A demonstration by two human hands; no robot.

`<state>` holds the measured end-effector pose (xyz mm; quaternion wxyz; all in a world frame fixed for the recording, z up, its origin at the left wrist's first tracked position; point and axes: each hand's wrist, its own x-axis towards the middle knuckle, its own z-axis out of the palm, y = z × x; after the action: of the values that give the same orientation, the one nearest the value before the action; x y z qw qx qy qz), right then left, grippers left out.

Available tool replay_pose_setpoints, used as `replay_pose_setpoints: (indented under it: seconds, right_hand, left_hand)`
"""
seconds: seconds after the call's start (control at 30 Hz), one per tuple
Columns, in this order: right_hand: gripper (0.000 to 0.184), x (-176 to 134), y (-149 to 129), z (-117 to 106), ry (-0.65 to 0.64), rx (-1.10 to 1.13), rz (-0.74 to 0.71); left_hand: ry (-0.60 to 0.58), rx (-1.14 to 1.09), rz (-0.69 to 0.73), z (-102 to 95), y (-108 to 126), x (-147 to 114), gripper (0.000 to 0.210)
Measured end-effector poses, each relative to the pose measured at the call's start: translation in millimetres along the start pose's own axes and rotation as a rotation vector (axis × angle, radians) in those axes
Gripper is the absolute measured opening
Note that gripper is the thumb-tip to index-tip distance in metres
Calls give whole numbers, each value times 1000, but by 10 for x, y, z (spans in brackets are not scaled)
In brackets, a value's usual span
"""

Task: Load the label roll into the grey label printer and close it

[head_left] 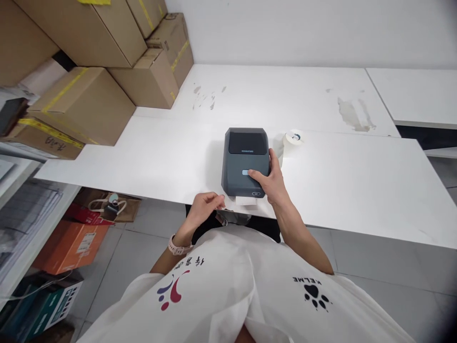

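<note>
A dark grey label printer (235, 164) stands on the white table near its front edge, with a short strip of white label paper (246, 201) sticking out at its front. My right hand (274, 181) grips the printer's right side, its thumb lying on the light button on top. Just left of the paper strip, at the table edge, is my left hand (206, 207), its fingers curled together; whether anything is in them is hidden. A roll of white labels (293, 138) stands right of the printer, with a loose strip hanging from it toward the printer.
Cardboard boxes (93, 102) with yellow tape are stacked at the left end of the table (339, 181). A white wall (303, 33) closes off the back. Below on the left are a shelf (46, 209) and an orange box (71, 245) on the tiled floor.
</note>
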<state>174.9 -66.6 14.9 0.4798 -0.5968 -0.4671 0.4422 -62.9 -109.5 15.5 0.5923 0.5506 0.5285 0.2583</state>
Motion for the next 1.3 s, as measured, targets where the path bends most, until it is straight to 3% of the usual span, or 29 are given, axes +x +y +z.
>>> replay_pose_setpoints:
  seconds: [0.1,0.17,0.23,0.4,0.53,0.67,0.73,0.87,0.97,1.03,1.1,1.23,1.3]
  right_hand:
    - [120,-2,-68,2,-13,49,25]
    - [123,-30,-92,-12,-14,79,38]
    - [117,-91,-74,-48,-17,94,32]
    - [80,-277,69,-205,2,83,-25]
    - [79,-196,-48,-277,15,112,-162]
    - [81,174,-391,-282,22,63,-316]
    - [81,414,-532,-279,26,3,-373]
    - [84,841,-626,-285,55,-160,-461]
    - [77,973,-615,-272,188,-325,-525]
    - [63,953,-622,-230,283,-480,-588]
    - [50,888,-643,-150,190,-694,-621]
    - [42,807,-657,83,-340,-1308,-548]
    - [40,827,-636,198,-521,-1537,-525]
  left_hand:
    - [272,-33,126,-104,4,60,42]
    - [347,-40,224,-71,46,110,47]
    - [304,-30,277,20,103,144,56]
    - [197,-85,316,179,213,180,65]
    - [162,-234,443,74,394,329,72]
    - [181,-235,541,-49,613,684,67]
    - [230,-137,501,-50,628,891,70]
    - [233,35,277,38,489,1192,86]
    - [250,78,242,95,393,1270,89]
    - [273,97,243,110,369,1279,89]
    - [292,128,246,115,368,1276,88]
    - [323,192,249,119,382,1258,89]
    - [343,207,246,122,386,1246,92]
